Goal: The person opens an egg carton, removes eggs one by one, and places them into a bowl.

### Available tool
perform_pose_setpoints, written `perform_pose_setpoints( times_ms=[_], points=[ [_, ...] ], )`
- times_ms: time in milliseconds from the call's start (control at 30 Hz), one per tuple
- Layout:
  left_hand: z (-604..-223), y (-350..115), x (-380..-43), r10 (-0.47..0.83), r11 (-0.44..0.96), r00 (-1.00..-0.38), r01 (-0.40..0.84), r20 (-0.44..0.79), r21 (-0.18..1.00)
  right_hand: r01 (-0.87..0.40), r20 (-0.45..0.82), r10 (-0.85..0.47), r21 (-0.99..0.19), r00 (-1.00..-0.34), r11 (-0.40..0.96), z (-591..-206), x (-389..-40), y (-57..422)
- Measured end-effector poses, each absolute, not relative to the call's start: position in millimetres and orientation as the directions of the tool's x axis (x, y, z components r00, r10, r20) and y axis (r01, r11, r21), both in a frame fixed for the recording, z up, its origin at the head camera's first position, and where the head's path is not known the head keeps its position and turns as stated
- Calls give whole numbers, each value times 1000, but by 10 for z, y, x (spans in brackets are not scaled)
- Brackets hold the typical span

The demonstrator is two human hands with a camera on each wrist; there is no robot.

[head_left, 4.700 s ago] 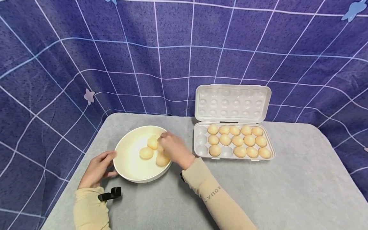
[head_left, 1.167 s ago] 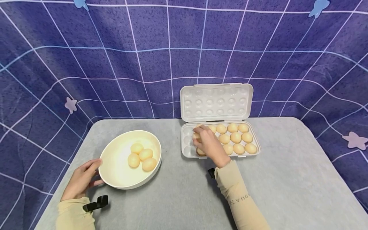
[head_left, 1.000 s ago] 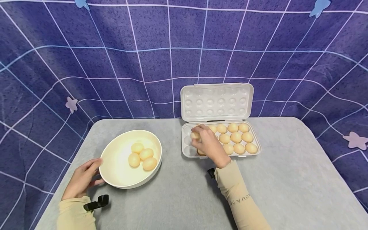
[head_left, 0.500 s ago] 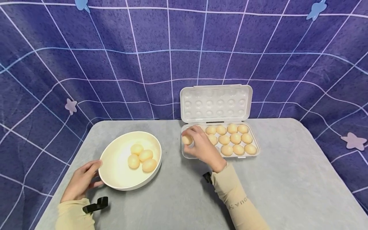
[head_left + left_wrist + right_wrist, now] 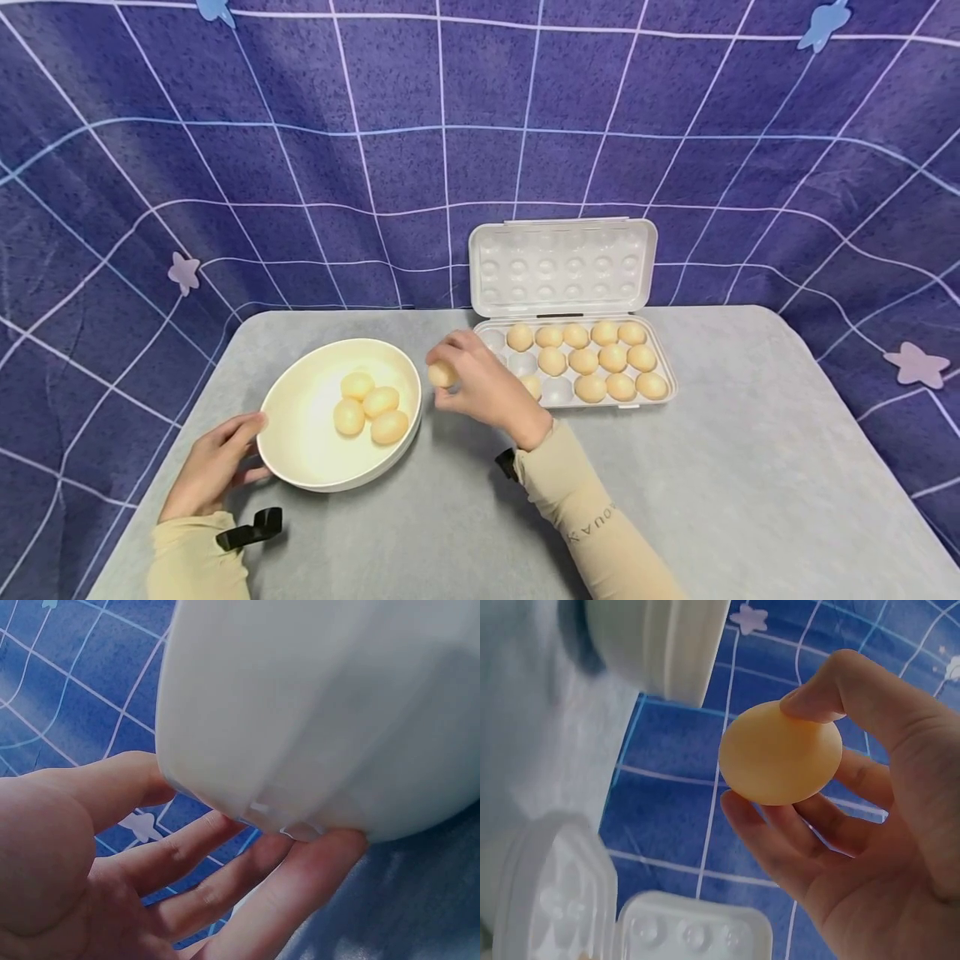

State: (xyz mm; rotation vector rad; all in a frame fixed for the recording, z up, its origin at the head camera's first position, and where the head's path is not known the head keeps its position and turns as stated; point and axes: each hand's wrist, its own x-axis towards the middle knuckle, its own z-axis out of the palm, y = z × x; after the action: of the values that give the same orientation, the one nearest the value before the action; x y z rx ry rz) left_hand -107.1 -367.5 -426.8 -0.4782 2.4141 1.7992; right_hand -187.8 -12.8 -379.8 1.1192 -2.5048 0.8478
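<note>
My left hand [image 5: 210, 468] grips the left side of a cream-white bowl [image 5: 300, 429], thumb at the rim and fingers against its lower wall in the left wrist view. Several pale brown eggs [image 5: 382, 402] lie together in the bowl's right part. Between the bowl and the egg carton, my right hand [image 5: 487, 387] pinches one egg [image 5: 442, 374]. The right wrist view shows this egg [image 5: 776, 757] between thumb and fingertips, apart from the bowl and the carton. Many eggs [image 5: 583, 362] sit in the carton's rows; its left column looks bare where visible.
The carton's lid [image 5: 562, 268] stands raised at the back. Bare grey tabletop [image 5: 465, 508] lies in front of the bowl and carton. A blue gridded curtain [image 5: 480, 167] hangs behind the table. Each wrist carries a black strap [image 5: 251, 530] or mount.
My right hand has lifted an egg from the carton's middle row and carried it left toward the bowl, leaving that cup bare. The left hand has stayed on the bowl.
</note>
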Motion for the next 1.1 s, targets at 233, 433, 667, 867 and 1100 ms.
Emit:
perform_pose_setpoints(
  times_ms=[233,433,667,867,1100],
  points=[
    [-4276,-3685,-1072,-194,236,-945,-305,-262,923,-772,412,-653,-359,-636,525,-3716,-1836,-342],
    [-4265,-3672,-1083,-188,223,-948,-296,-257,929,-789,384,-689,-311,-614,529,-3714,-1838,-499],
    [-4273,-3685,-1081,-184,211,-951,-283,-247,935,-798,314,-734,-234,-603,555,-3784,-1865,-651],
    [-4333,-3717,-1085,-195,175,-947,-290,-256,941,-774,251,-733,-168,-632,610,-3864,-1866,-761],
    [-4297,-3686,-1058,-182,222,-952,-282,-244,933,-739,195,-715,-107,-672,665,-3930,-1834,-864]
  ],
)
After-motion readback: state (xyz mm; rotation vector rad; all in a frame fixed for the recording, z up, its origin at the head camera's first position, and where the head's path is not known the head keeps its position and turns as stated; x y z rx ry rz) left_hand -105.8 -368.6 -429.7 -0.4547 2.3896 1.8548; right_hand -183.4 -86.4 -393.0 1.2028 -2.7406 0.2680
